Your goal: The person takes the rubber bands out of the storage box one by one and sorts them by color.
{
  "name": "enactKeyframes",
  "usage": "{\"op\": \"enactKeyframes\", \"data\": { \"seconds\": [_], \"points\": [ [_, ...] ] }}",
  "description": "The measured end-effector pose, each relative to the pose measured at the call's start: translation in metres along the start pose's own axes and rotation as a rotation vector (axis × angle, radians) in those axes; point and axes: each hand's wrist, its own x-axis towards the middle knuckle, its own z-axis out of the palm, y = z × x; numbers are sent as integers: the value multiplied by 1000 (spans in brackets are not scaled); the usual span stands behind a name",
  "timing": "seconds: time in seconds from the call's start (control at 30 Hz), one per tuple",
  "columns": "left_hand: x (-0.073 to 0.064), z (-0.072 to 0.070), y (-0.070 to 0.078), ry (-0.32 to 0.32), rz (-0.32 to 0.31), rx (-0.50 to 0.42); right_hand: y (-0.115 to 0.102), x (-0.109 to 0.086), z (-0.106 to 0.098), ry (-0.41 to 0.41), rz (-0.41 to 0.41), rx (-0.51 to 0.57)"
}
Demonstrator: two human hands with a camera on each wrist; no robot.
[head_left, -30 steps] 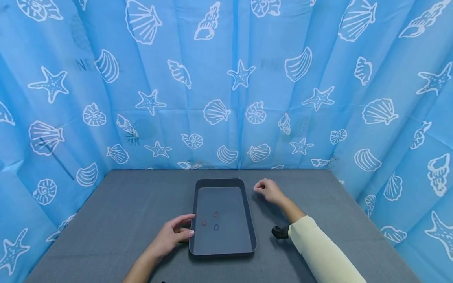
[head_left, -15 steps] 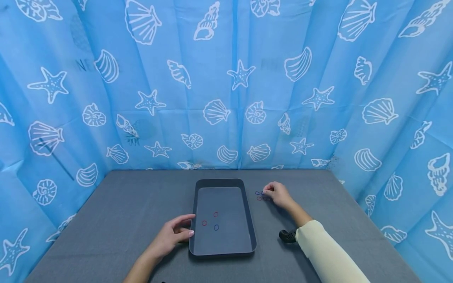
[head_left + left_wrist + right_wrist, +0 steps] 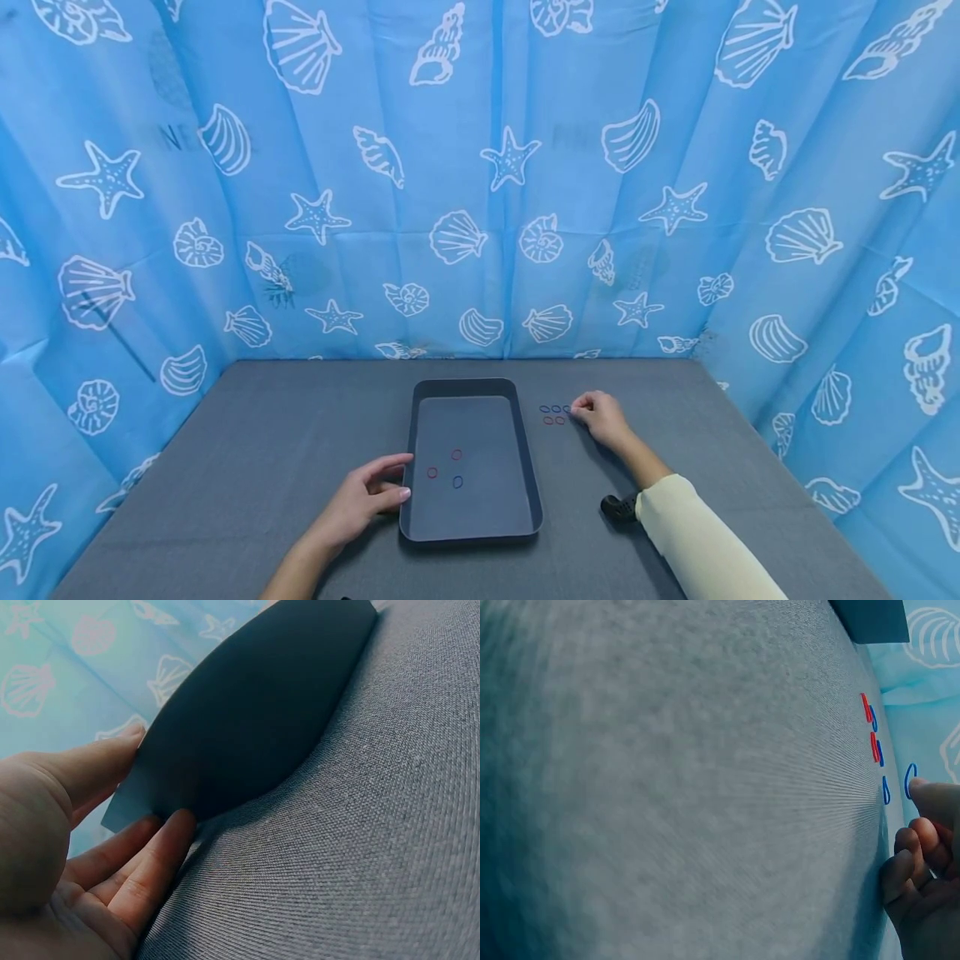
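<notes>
A dark grey tray (image 3: 471,533) holds two red rubber bands (image 3: 457,455) and one blue band (image 3: 457,482). My left hand (image 3: 358,502) touches the outside of its left wall, thumb and fingertips spread along it in the left wrist view. Right of the tray, red bands (image 3: 548,421) and blue bands (image 3: 556,409) lie in two short rows on the cloth. Just past the right end of these rows, my right hand (image 3: 603,419) pinches a small blue rubber band (image 3: 910,781), raised off the table in the right wrist view.
Grey cloth (image 3: 315,417) covers the table. A black device (image 3: 619,508) sits at my right wrist by the pale sleeve (image 3: 693,533). Behind the table hangs a blue curtain (image 3: 480,283) with white shell prints.
My right hand has shifted rightward and slightly nearer along the rows, uncovering more bands laid on the cloth. My left hand and the tray have stayed put.
</notes>
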Motion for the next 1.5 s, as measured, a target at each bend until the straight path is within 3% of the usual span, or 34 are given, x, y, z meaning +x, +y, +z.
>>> {"op": "enactKeyframes", "data": {
  "seconds": [0.33, 0.7, 1.0, 1.27, 1.5],
  "points": [
    [1, -2, -1, 2, -4, 3, 1, 0, -1, 38, 146, 37],
    [2, 0, 1, 6, -4, 11, 2, 9, 1, 89, 158, -118],
    [1, 1, 4, 1, -3, 12, -3, 11, 1, 95, 214, -157],
    [1, 0, 3, 4, -2, 5, -2, 8, 0, 113, 214, -71],
    [1, -2, -2, -10, 14, 3, 3, 3, 1, 118, 241, 106]
  ]
}}
